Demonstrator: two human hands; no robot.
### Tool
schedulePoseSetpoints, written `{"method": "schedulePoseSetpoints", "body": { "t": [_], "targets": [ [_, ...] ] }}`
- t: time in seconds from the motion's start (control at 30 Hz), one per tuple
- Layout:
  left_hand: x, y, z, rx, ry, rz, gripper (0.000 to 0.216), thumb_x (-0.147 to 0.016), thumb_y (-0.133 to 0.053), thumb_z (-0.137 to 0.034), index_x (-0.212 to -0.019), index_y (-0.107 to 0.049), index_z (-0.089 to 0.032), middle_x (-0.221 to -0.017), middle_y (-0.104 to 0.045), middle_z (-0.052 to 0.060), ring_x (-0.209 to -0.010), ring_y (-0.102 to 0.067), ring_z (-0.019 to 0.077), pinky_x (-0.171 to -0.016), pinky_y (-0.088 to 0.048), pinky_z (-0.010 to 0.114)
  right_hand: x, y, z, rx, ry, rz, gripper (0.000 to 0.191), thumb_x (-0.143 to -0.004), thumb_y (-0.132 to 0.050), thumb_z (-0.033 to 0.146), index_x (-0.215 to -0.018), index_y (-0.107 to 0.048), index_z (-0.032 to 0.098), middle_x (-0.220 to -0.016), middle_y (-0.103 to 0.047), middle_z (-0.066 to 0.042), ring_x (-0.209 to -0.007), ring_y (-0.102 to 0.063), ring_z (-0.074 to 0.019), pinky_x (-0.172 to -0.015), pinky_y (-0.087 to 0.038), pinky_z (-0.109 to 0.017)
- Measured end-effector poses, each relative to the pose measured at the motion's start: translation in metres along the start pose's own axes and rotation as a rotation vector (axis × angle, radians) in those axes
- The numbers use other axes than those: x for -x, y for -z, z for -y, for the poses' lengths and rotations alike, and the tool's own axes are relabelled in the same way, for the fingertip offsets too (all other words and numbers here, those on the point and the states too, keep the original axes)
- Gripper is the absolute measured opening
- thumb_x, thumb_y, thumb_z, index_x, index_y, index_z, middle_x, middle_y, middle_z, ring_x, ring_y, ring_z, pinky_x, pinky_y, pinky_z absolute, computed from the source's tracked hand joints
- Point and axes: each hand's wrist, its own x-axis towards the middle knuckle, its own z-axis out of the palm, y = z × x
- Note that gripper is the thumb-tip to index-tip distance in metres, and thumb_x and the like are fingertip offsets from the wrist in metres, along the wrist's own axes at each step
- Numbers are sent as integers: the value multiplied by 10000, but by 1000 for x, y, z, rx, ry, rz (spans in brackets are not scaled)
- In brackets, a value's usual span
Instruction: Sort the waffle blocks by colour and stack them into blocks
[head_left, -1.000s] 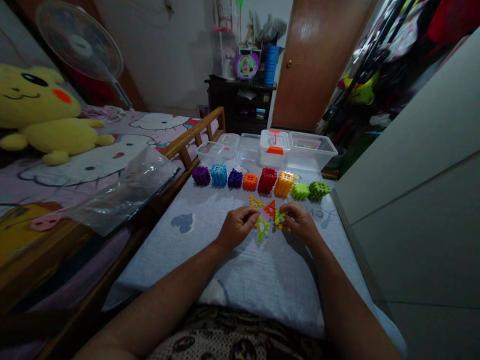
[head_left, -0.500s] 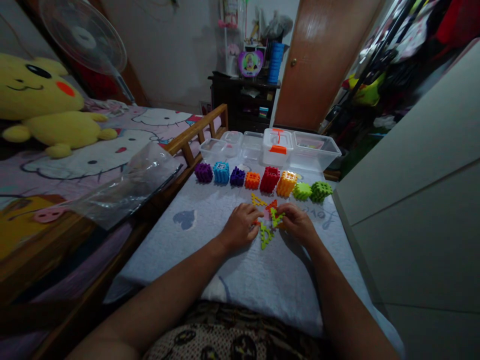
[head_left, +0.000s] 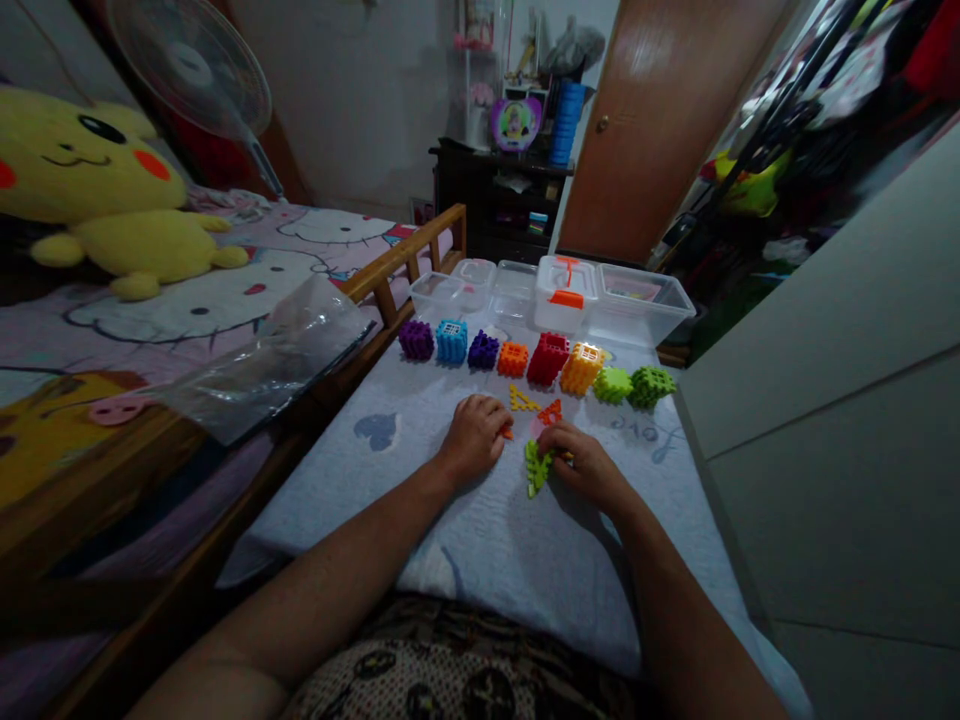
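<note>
My left hand [head_left: 475, 436] rests curled on the white cloth [head_left: 465, 520], its fingers closed over an orange piece [head_left: 508, 433] that barely shows. My right hand [head_left: 581, 462] pinches green triangle pieces [head_left: 535, 466] standing on edge. A yellow triangle [head_left: 522, 401] and a red triangle [head_left: 551, 411] lie flat just beyond both hands. Farther back runs a row of built cubes: purple [head_left: 416, 339], blue [head_left: 451, 340], violet [head_left: 484, 350], orange [head_left: 513, 358], red [head_left: 548, 358], yellow-orange [head_left: 583, 367] and two green ones [head_left: 650, 385].
Clear plastic boxes [head_left: 636, 305] and one with an orange latch [head_left: 565, 293] stand behind the cubes. A clear plastic bag [head_left: 277, 355] lies on the wooden bed rail at left. A yellow plush toy [head_left: 105, 190] and a fan [head_left: 191, 65] are on the bed side. A grey panel [head_left: 825, 420] runs along the right.
Both hands drew slightly nearer to me. My right hand gathered the green triangles into an upright bunch, and the red and yellow triangles now lie uncovered beyond the fingers.
</note>
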Motion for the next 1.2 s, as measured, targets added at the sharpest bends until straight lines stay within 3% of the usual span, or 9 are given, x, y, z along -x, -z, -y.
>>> {"method": "schedulePoseSetpoints", "body": {
  "t": [0.1,0.23,0.47,0.67,0.87,1.03,1.2],
  "targets": [
    [0,1,0,35,-5,-38,262,-780,-568,-114,-988,-696,-211,-1080,-657,81,-1069,-519,274,-971,-407,469,1,3,2,37,5,34,362,-668,-443,-24,-871,-617,219,-917,-616,-29,-865,-587,-175,-816,-473,-313],
    [2,2,-4,114,-117,-5,348,-746,-579,-116,-1057,-697,-220,-1156,-659,79,-1131,-522,272,-1016,-399,463,2,5,4,70,8,84,408,-657,-423,-48,-879,-628,226,-951,-641,-33,-909,-603,-181,-869,-473,-332],
    [6,1,-13,105,-221,80,453,-753,-603,-136,-1195,-666,-211,-1298,-643,74,-1234,-460,301,-1091,-334,489,2,-3,9,143,-2,76,194,-802,-564,78,-927,-627,212,-978,-616,-56,-884,-579,-193,-829,-485,-356],
    [6,2,-15,121,-234,103,509,-788,-615,-216,-1296,-599,-210,-1315,-621,96,-1237,-459,308,-1086,-333,494,2,-4,16,152,-20,104,249,-810,-625,104,-1031,-599,216,-1071,-613,-74,-976,-575,-210,-852,-490,-370],
    [6,2,-15,127,-215,136,498,-777,-629,-202,-1273,-588,-213,-1285,-635,85,-1236,-457,304,-1074,-340,474,3,-1,15,90,-10,125,327,-797,-535,38,-1070,-570,214,-1074,-654,-69,-962,-607,-195,-871,-489,-361],
    [5,1,-13,109,-250,168,392,-820,-625,-199,-1213,-619,-202,-1200,-657,82,-1195,-473,292,-1060,-339,472,5,3,10,98,-5,59,333,-790,-540,66,-1091,-579,203,-1050,-645,-74,-934,-609,-195,-807,-498,-336],
    [5,-4,-11,77,-290,174,299,-852,-605,-159,-1144,-661,-194,-1123,-662,77,-1167,-480,275,-1053,-342,451,7,6,9,163,-88,70,215,-797,-603,128,-998,-584,202,-953,-642,-36,-702,-561,-132,-693,-467,-287]
  ]
}}
